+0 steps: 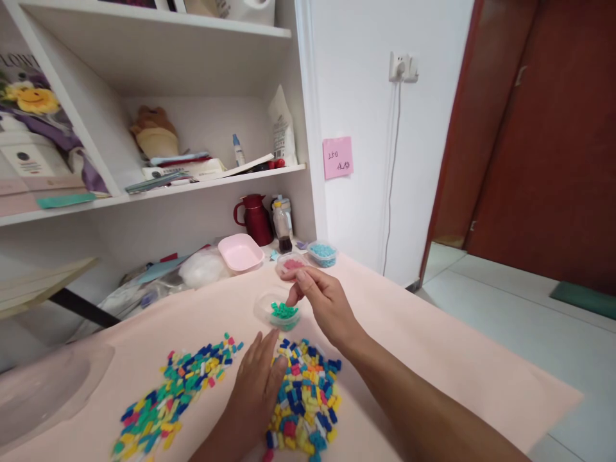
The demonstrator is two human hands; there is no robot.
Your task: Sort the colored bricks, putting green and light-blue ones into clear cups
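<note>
My right hand (pixel 330 301) hovers over the small clear tub of green bricks (pixel 285 311), thumb and fingers pinched together. What the pinch holds, if anything, I cannot make out. Just behind the fingertips stands a clear tub of pink-red bricks (pixel 291 263), partly covered by them. My left hand (pixel 257 378) lies with straight fingers at the left edge of a mixed pile of small toy bricks (pixel 308 391) in blue, yellow, teal, white and red. A second mixed heap of bricks (pixel 180 385) spreads to its left.
A tub of light blue bricks (pixel 322 254) and a pink tray (pixel 240 253) stand at the table's back. Behind them are a dark red jug (pixel 256 219) and a bottle of dark liquid (pixel 283 231). White shelves (pixel 202 186) rise over the back; a clear plastic container (pixel 43 391) sits left.
</note>
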